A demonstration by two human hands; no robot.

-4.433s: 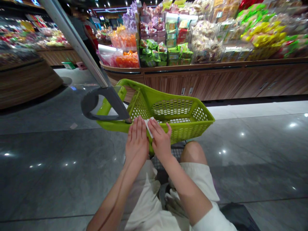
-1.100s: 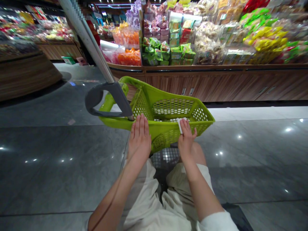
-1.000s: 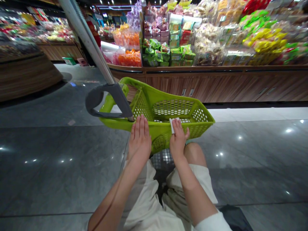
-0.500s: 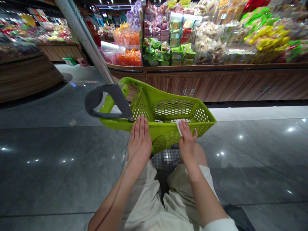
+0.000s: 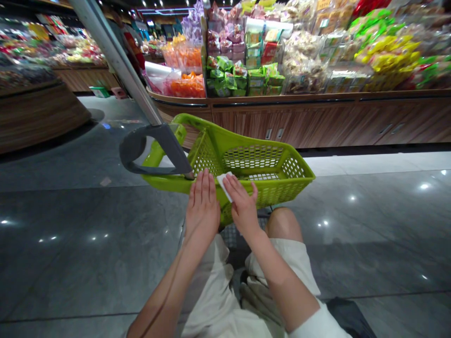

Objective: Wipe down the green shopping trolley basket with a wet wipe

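A green plastic shopping basket (image 5: 282,191) with perforated sides stands right in front of my knees. Against its near side, just below the rim, my left hand (image 5: 202,211) lies flat with its fingers stretched out together. My right hand (image 5: 243,204) holds a folded white tissue (image 5: 224,185) under its fingers, pressed on the near rim close to my left hand. At the basket's left end is a dark grey loop handle (image 5: 173,148), joined to a long metal pole (image 5: 130,70) that slants up to the left. The palms' undersides are hidden.
Beyond the basket runs a wooden display counter (image 5: 243,122) heaped with packaged snacks. A curved wooden stand (image 5: 38,112) is at the left, and a person in red (image 5: 134,44) stands farther back. Grey tiled floor (image 5: 88,263) surrounds me. A dark object (image 5: 348,317) lies by my right side.
My right hand has slid left along the near rim with the tissue, from near the middle to beside my left hand. My left hand has stayed in place.
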